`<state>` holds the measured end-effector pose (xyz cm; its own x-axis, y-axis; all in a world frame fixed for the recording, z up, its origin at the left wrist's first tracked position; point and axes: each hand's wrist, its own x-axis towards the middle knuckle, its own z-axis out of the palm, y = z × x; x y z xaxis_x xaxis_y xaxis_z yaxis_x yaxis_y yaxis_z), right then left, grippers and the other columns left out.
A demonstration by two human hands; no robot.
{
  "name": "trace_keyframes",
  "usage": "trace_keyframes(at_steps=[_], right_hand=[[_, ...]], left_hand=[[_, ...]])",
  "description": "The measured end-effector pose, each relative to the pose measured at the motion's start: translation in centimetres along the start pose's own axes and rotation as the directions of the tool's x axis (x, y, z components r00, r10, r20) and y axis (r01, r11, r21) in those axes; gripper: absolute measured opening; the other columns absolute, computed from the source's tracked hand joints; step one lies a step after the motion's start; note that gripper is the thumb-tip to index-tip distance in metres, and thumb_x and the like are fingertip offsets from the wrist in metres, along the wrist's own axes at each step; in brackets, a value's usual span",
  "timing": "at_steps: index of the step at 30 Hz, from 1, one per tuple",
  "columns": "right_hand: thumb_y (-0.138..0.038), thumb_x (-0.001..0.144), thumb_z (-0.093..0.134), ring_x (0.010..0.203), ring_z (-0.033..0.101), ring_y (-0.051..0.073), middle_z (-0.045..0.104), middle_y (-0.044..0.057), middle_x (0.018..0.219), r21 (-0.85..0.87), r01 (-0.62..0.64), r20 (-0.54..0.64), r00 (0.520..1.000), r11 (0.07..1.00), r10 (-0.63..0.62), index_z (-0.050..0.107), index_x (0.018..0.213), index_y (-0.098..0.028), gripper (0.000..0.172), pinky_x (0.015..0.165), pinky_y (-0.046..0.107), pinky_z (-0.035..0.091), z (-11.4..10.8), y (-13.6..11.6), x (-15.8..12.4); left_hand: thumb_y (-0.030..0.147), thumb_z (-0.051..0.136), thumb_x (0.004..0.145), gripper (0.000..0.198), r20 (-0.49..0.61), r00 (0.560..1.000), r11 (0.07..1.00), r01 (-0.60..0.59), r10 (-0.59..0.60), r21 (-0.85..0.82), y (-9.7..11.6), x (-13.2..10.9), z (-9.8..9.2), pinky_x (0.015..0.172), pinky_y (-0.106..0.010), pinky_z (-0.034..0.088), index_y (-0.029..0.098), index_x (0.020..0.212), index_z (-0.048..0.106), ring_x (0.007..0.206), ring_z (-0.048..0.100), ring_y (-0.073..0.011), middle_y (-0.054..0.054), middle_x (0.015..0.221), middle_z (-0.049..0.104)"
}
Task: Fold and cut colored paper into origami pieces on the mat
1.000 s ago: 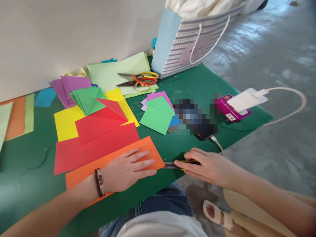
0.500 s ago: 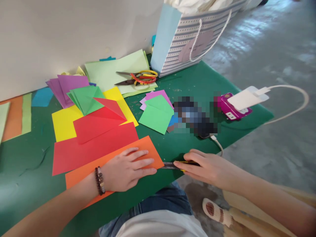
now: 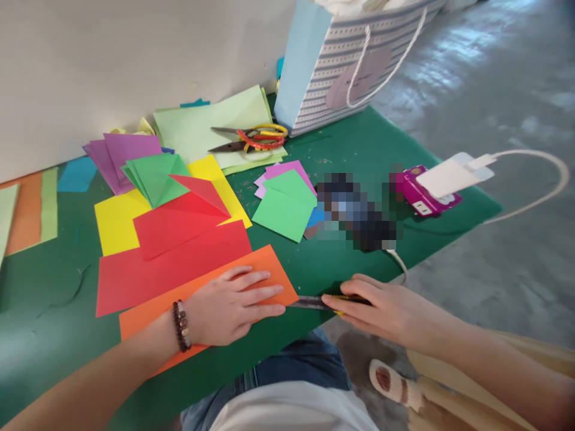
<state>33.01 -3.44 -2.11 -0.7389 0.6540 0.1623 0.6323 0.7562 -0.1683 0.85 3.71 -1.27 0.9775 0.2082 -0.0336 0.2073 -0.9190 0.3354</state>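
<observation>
My left hand (image 3: pixel 229 308) lies flat on a sheet of orange paper (image 3: pixel 155 317), fingers stretched out and a little apart, near the table's front edge. In my right hand (image 3: pixel 375 305), closed, is a cutting tool (image 3: pixel 309 302) with a narrow dark metal blade and some yellow at the handle. Its blade tip meets the right corner of the orange sheet; whether it goes under the paper is hidden. My fingers cover most of the handle, so I cannot make out its exact kind. Red paper (image 3: pixel 175 269) lies just behind the orange sheet.
Folded green paper (image 3: pixel 157 179), yellow paper (image 3: pixel 119 221) and purple paper (image 3: pixel 132 158) lie behind. Scissors (image 3: pixel 251 139) rest on pale green sheets (image 3: pixel 188 131). Blurred-out dark object (image 3: pixel 354 212), magenta socket block (image 3: pixel 429 191) and cable stand right. Striped paper bag (image 3: pixel 350 78) is at back.
My right hand has shifted slightly to the right with the bladed tool. The left hand stays in place on the orange paper.
</observation>
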Motion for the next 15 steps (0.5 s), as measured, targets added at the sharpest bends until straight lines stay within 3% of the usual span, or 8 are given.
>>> trace_keyframes(at_steps=[15], right_hand=[[-0.018,0.094,0.043,0.075,0.056,0.013,0.057,0.005,0.085,0.011,-0.002,0.004,1.000,1.000,0.002,0.061,0.114,-0.016,0.027,0.055,0.022,0.048,0.57,-0.47,0.01]], left_hand=[[0.023,0.042,0.093,0.046,0.005,1.000,1.000,-0.001,0.001,-0.005,-0.07,-0.10,0.22,0.114,-0.043,0.020,0.030,0.138,0.044,0.139,0.029,-0.0235,0.005,0.149,0.040]])
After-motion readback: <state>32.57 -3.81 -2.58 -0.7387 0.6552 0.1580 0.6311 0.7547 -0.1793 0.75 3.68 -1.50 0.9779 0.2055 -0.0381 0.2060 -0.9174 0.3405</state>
